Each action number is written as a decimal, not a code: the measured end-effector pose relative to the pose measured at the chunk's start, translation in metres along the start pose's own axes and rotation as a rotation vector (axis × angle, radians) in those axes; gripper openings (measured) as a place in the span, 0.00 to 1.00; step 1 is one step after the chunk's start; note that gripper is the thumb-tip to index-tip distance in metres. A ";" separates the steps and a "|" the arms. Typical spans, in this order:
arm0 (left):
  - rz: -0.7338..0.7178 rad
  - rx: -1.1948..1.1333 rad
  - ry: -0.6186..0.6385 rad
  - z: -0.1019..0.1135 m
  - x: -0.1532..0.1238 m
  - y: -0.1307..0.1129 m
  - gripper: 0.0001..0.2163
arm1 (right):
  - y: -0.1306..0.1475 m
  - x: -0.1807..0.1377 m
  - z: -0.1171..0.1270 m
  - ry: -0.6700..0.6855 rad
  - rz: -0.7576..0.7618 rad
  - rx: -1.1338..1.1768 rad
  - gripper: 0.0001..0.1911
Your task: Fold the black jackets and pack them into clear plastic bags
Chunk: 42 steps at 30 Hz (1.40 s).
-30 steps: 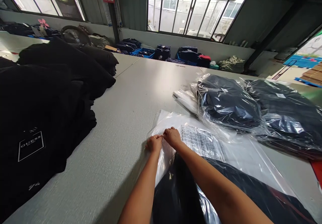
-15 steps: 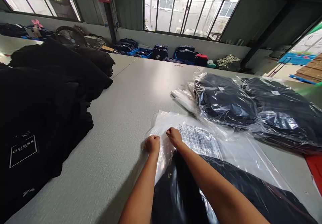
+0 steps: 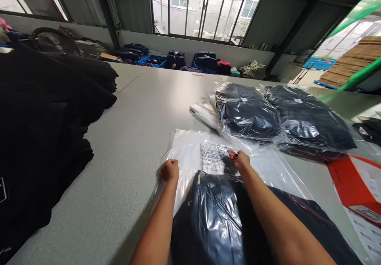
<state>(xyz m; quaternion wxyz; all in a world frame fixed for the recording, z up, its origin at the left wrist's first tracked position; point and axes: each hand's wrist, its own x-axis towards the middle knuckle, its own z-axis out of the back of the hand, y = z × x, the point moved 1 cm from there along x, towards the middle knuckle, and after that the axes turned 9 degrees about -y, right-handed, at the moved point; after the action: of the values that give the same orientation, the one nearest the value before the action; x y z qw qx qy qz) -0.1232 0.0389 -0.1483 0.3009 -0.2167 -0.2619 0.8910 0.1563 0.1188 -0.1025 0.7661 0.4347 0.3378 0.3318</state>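
Note:
A clear plastic bag (image 3: pixel 190 150) with a printed label lies on the grey table (image 3: pixel 133 138) in front of me, holding a dark folded garment (image 3: pixel 214 217). My left hand (image 3: pixel 169 169) is closed in a fist on the bag's left edge. My right hand (image 3: pixel 240 160) pinches the bag's open end further right, beside the printed label (image 3: pixel 212 158). The bag's flap stretches flat between the two hands.
Two bagged dark garments (image 3: pixel 247 112) (image 3: pixel 309 122) lie to the right, with empty folded bags (image 3: pixel 204 114) beside them. A big pile of black clothes (image 3: pixel 44 110) fills the left. A red and white box (image 3: pixel 357 185) sits at the right edge. Bundles line the far wall.
My right hand slid to the right along the bag's opening, away from my left hand, which stayed closed on the left edge. The camera view shifted to the right.

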 end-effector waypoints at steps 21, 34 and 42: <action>-0.906 0.463 0.390 -0.056 -0.131 -0.034 0.31 | -0.039 -0.032 -0.010 0.276 0.608 -0.778 0.04; -0.858 0.624 0.522 -0.054 -0.119 -0.036 0.32 | -0.057 0.048 0.151 -0.239 0.122 -0.069 0.11; -0.841 0.770 0.220 -0.044 -0.163 -0.091 0.21 | -0.063 0.048 0.194 -0.020 0.013 0.427 0.14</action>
<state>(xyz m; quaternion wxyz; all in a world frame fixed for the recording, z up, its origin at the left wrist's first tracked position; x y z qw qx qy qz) 0.0570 0.0096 -0.0905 0.7116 -0.0603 0.0505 0.6982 0.3521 0.0460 -0.0934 0.6578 0.5924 0.3901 0.2533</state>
